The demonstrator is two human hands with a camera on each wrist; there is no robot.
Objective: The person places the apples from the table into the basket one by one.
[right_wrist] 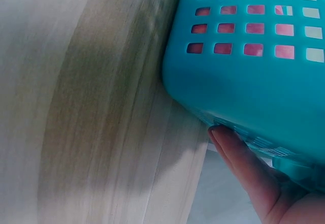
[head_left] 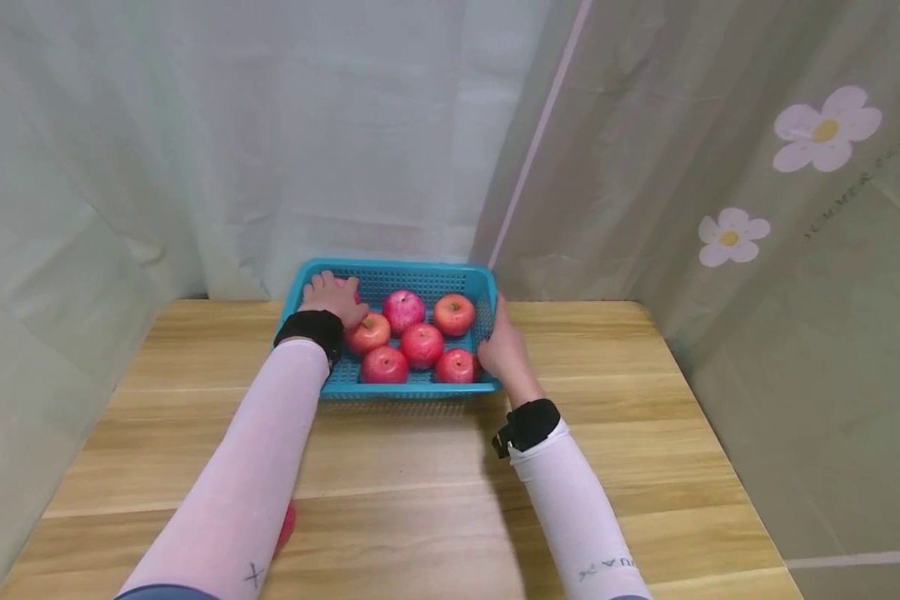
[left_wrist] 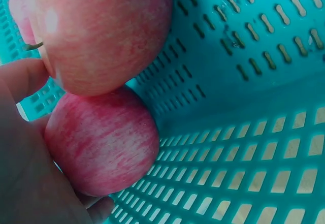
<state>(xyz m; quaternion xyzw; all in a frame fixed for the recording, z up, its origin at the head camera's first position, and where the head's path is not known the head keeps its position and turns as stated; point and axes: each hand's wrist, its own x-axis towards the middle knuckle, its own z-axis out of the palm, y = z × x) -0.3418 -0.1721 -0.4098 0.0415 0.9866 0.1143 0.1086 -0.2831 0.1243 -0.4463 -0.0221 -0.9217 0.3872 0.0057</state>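
Note:
A blue-green plastic basket [head_left: 412, 389] with slotted walls stands at the far side of the wooden table, holding several red apples [head_left: 422, 346]. My left hand [head_left: 333, 298] is inside its back left corner, with fingers curled round a pink-streaked apple [left_wrist: 104, 142]. Against that apple lies a paler red-yellow apple [left_wrist: 101, 31], which the thumb touches. At the basket's right side, my right hand [head_left: 504, 346] grips the rim; its fingers [right_wrist: 244, 168] lie along the outside of the wall.
Another red apple [head_left: 287, 527] lies on the near left of the table [head_left: 405, 492], partly hidden by the left sleeve. Pale curtains [head_left: 345, 150] hang close behind the table and along its sides. Both wrists wear black bands.

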